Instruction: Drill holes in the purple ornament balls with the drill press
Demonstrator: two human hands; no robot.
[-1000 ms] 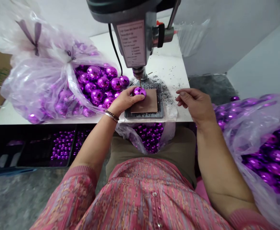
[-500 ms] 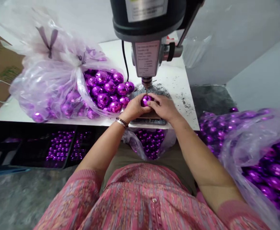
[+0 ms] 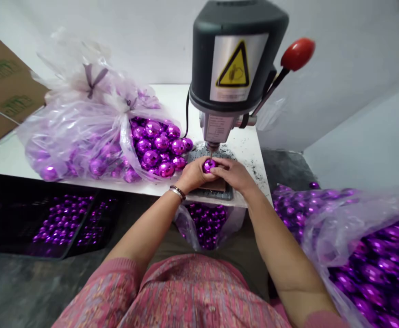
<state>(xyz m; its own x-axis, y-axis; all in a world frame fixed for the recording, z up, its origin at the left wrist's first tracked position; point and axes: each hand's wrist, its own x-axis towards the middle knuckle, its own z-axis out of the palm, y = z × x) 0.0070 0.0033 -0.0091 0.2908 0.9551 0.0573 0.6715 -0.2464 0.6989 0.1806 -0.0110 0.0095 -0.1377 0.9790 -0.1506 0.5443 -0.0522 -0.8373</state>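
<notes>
A shiny purple mirrored ball [image 3: 209, 166] is gripped between my two hands, straight below the bit of a bench drill press [image 3: 216, 127]. My left hand [image 3: 194, 174] closes around the ball's left side, thumb toward me. From the right, my right hand [image 3: 235, 173] has its thumb and fingers pressed on the same ball. Both hands are over the drill's grey metal base [image 3: 216, 193], where a brown flat piece [image 3: 216, 185] lies. The bit's tip is at the top of the ball; whether it enters the ball I cannot tell.
An open plastic bag of purple balls [image 3: 158, 146] lies left on the white table [image 3: 257, 159]. A cardboard box [image 3: 7, 86] is at far left. Black crates [image 3: 65, 255] stand below. Another bag [image 3: 322, 228] fills the right side; one bag [image 3: 185, 223] hangs at my lap. A red-knobbed lever [image 3: 298, 53] juts right.
My view has tilted up, so the drill's head, warning label and red knob now show. Both hands still hold the ball under the bit.
</notes>
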